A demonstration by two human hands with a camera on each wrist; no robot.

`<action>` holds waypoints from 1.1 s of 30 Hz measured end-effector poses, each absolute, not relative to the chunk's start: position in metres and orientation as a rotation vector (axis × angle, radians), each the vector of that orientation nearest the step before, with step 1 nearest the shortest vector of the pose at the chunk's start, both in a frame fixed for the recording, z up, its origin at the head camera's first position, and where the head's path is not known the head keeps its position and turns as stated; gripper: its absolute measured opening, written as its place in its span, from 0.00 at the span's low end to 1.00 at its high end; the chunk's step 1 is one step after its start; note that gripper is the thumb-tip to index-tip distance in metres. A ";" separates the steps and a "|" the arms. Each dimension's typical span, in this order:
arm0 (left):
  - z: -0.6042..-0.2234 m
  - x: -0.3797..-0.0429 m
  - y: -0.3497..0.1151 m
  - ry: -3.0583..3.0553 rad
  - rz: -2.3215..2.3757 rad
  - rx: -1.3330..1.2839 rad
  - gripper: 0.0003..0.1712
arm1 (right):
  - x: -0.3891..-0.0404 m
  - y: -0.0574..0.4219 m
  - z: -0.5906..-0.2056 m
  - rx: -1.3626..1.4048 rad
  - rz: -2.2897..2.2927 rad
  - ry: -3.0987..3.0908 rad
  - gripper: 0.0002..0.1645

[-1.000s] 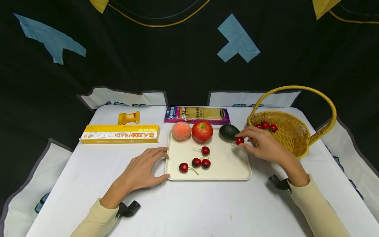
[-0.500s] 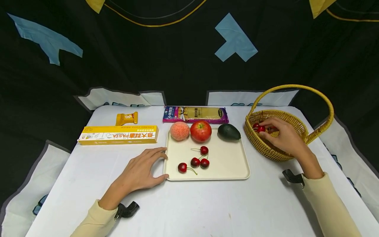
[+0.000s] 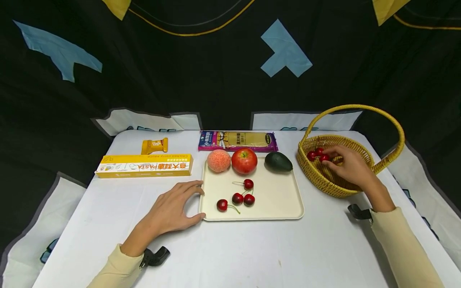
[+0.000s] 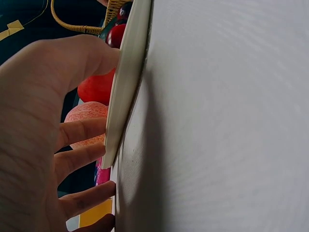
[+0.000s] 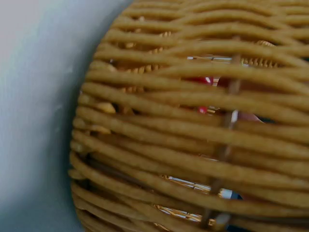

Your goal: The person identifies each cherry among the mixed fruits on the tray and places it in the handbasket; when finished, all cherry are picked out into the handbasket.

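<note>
My left hand point(image 3: 173, 208) rests at the left side of a cream tray point(image 3: 277, 206), thumb at the near corner and fingertips against the rim, fingers spread. On the tray are several dark red cherries point(image 3: 248, 184) with stems, a pink fuzzy peach point(image 3: 218, 161), a red apple point(image 3: 244, 161) and a dark green avocado point(image 3: 278, 162). My right hand point(image 3: 347, 166) reaches into a yellow wicker basket point(image 3: 313, 178), with thumb and index finger pinching a cherry point(image 3: 324, 158). Other cherries point(image 3: 311, 156) lie beside it. In the right wrist view, the basket's weave point(image 5: 193, 121) mostly hides that hand.
Behind the tray lies a purple and gold pasta packet point(image 3: 237, 141). A yellow pasta box point(image 3: 144, 165) and a small orange-yellow wrapped snack point(image 3: 155, 146) are at the left. The basket's tall handle point(image 3: 360, 107) arches above it. A black cloth point(image 3: 201, 80) hangs behind the white table point(image 3: 230, 256).
My right hand has carried a cherry from beside the avocado rightward into the basket, then shifted slightly further right. My left hand has stayed at the tray's edge.
</note>
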State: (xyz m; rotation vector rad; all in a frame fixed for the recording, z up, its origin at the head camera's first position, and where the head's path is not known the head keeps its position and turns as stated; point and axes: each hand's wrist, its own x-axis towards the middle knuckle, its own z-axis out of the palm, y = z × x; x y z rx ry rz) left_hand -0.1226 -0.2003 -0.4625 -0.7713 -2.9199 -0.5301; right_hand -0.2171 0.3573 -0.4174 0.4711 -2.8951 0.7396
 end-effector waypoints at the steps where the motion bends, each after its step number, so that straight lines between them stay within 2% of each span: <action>1: -0.463 -0.122 -0.201 -2.918 -0.531 -0.769 0.32 | -0.219 0.357 -0.418 0.465 0.743 -2.910 0.21; 20: -0.463 -0.121 -0.201 -2.928 -0.534 -0.761 0.32 | -0.238 0.360 -0.429 0.465 0.722 -3.027 0.19; 33: -0.464 -0.121 -0.201 -2.901 -0.530 -0.767 0.31 | -0.237 0.359 -0.419 0.436 0.679 -3.061 0.20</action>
